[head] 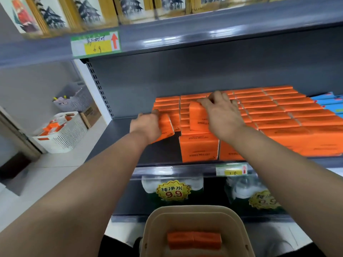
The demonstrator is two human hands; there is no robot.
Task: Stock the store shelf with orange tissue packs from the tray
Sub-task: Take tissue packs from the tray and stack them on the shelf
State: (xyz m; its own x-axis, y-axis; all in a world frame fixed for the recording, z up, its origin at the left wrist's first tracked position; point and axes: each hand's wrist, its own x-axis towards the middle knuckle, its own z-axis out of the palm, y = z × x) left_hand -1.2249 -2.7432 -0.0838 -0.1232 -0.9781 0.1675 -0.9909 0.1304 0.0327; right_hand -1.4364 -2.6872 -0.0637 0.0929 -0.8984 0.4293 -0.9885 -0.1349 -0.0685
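Reaching onto the grey shelf [115,143], the left hand [146,127] curls its fingers round a tilted orange tissue pack [166,127] beside the stocked rows [278,112], the right hand [220,115] grips a second pack [197,117] above them, and spare packs [194,240] lie in the beige tray [185,210] below.

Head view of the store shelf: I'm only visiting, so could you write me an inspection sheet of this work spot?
Surface: grey shelf, left part bare.
Job's things: orange packs in rows on the shelf; beige tray below holds spare packs.
Clutter: blue packs at the right end.
Grips: left hand holds an end pack beside the rows; right hand holds a tilted pack above them.
Cables: nothing seen.
Surroundings: framed pictures above, bottled water below, white basket and grey basket at left.
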